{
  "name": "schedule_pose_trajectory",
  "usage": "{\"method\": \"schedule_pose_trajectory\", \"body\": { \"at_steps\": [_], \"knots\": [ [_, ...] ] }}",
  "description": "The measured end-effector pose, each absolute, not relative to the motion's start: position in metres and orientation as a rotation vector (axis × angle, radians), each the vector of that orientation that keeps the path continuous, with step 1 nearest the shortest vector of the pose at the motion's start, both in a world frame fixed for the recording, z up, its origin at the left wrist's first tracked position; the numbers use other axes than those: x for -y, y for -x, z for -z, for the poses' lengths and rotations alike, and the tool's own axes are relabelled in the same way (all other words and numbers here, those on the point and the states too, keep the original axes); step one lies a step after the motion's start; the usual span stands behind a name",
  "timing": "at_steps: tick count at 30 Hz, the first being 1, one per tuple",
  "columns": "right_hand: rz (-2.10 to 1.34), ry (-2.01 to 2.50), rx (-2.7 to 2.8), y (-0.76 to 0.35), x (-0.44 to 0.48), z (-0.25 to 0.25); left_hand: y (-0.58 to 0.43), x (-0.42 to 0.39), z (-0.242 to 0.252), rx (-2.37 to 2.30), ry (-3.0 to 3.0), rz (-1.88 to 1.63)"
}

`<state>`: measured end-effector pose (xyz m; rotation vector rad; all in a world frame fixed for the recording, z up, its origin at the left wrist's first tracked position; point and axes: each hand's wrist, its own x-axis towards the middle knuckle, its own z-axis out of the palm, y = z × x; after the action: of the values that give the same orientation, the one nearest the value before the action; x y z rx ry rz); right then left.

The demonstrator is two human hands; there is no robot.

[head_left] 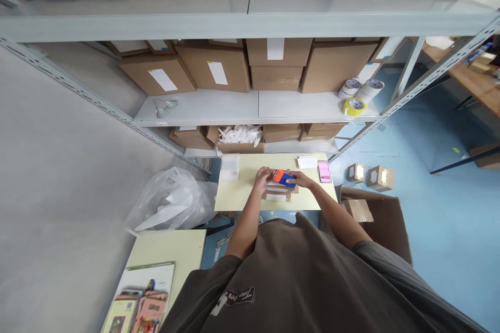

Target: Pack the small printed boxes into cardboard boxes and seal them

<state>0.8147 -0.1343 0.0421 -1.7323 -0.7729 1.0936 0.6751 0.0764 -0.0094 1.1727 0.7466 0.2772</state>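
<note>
Grey steel shelving (250,21) spans the top of the view, its shelves stacked with cardboard cartons (213,67); 3 rolls of packing tape (361,96), 1 of them yellow, sit at the right end of the lower shelf. Blue floor (441,229) lies to the right, carrying an open carton (385,229) and 2 small boxes (369,176). A clear plastic bag (170,200) lies left of the pale yellow tabletop (238,197). A second table (167,250) at lower left holds printed booklets (136,304).

On the tabletop: a translucent stack (229,167) near the far left corner, white papers (307,162) at the far edge, a pink packet (324,171) near the far right corner. Flat brown cardboard (278,193) lies mid-tabletop, with an orange-and-blue object (283,178) on it, between the hands.

Left hand (261,179): fingers bunched together at the orange end, touching the object or the cardboard beside it; contact cannot be resolved. Right hand (301,179): fingers lie together across the blue end, touching it. Neither hand is spread wide. Whether either pinches the object is too small to tell.
</note>
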Motion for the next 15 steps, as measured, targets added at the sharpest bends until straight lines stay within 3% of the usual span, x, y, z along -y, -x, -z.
{"method": "schedule_pose_trajectory", "body": {
  "at_steps": [15],
  "knots": [
    [-1.004, 2.026, 0.901, -0.821, 0.123, -0.061, -0.666, -0.094, -0.001, -0.860, -1.403, -0.417]
  ]
}}
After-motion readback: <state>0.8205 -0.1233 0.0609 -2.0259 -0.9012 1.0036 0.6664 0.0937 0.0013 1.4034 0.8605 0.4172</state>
